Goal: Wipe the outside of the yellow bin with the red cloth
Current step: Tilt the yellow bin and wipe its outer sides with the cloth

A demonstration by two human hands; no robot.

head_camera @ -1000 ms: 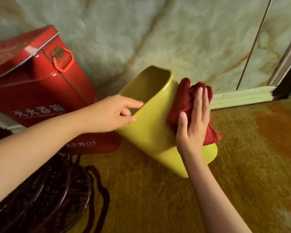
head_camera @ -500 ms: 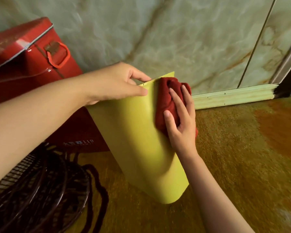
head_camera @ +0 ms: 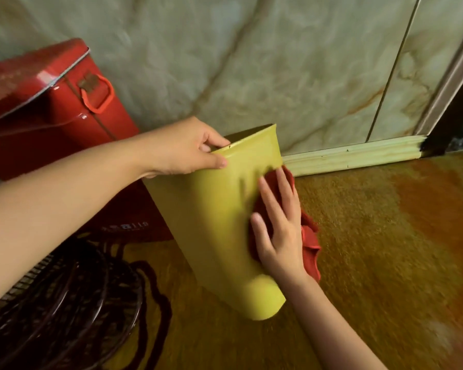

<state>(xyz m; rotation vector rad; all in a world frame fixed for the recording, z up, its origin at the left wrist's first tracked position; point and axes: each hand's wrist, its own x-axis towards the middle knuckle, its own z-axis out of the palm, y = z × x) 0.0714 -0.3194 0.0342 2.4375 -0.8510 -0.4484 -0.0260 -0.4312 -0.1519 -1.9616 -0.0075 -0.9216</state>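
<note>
Wiping step in hand. Left hand (head_camera: 187, 148) pinches rim of yellow bin (head_camera: 225, 222), thumb outside, fingers inside; bin tilted, between hands. Right hand (head_camera: 278, 231), fingers spread flat, presses red cloth (head_camera: 309, 244) on bin's right wall. Next, likely: turn bin, expose unwiped side, keep rim grip firm.

Left hand (head_camera: 187, 148) reaches in from left, forearm bare, thumb and fingers pinching bin (head_camera: 219, 222) rim at top. Right hand (head_camera: 278, 231) comes up from lower right, palm flat, fingers spread and pointing up, pressing red cloth (head_camera: 309, 244) against bin's right side. Both wrists straight.
</note>
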